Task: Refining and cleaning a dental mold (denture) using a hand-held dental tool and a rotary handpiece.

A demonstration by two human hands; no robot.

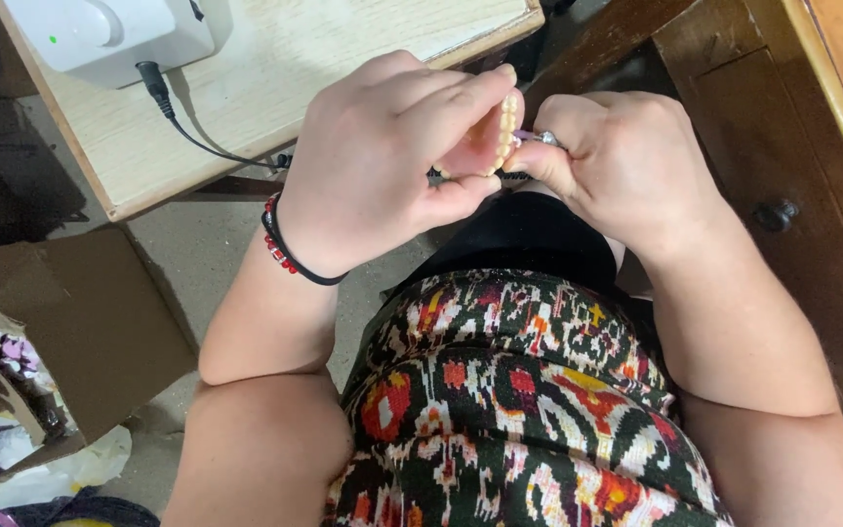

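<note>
My left hand is closed around a pink denture with a row of pale teeth, pinched between the thumb and the fingers above my lap. My right hand is curled on a small metal-tipped tool, and its tip touches the teeth. A black and red bead bracelet circles my left wrist. Most of the denture is hidden inside my left fingers.
A light wooden board at the top carries a white device with a black cable. A dark wooden cabinet with a knob stands on the right. An open cardboard box lies on the floor at the left.
</note>
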